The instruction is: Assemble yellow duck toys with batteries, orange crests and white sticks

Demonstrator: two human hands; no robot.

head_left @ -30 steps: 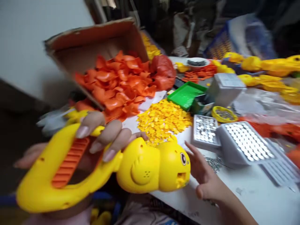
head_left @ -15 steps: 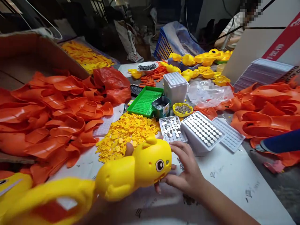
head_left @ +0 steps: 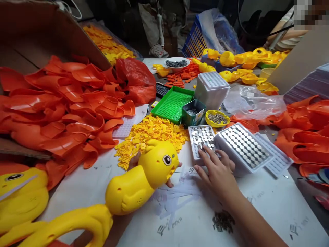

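Note:
A yellow duck-shaped toy (head_left: 138,185) with a long curved handle lies tilted over the white table sheet (head_left: 257,206). My left hand (head_left: 134,160) is under and behind its head and grips it; only the fingertips show. My right hand (head_left: 218,173) lies to the right of the duck's beak. Its fingers are stretched out, with the tips on a small flat tray (head_left: 190,140) filled with silver metal discs. A white block (head_left: 243,145) studded with the same discs touches that tray on its right.
A heap of orange plastic shells (head_left: 72,103) spills from a cardboard box (head_left: 38,34) at the left. Small yellow parts (head_left: 151,132), a green tray (head_left: 172,103), a tin (head_left: 192,115) and a yellow bowl (head_left: 217,118) stand behind. Another person (head_left: 288,34) sits at the far right.
The view has swung from the box down to the table. The duck has come down and left, and my right hand has left its beak and reached the tray of discs.

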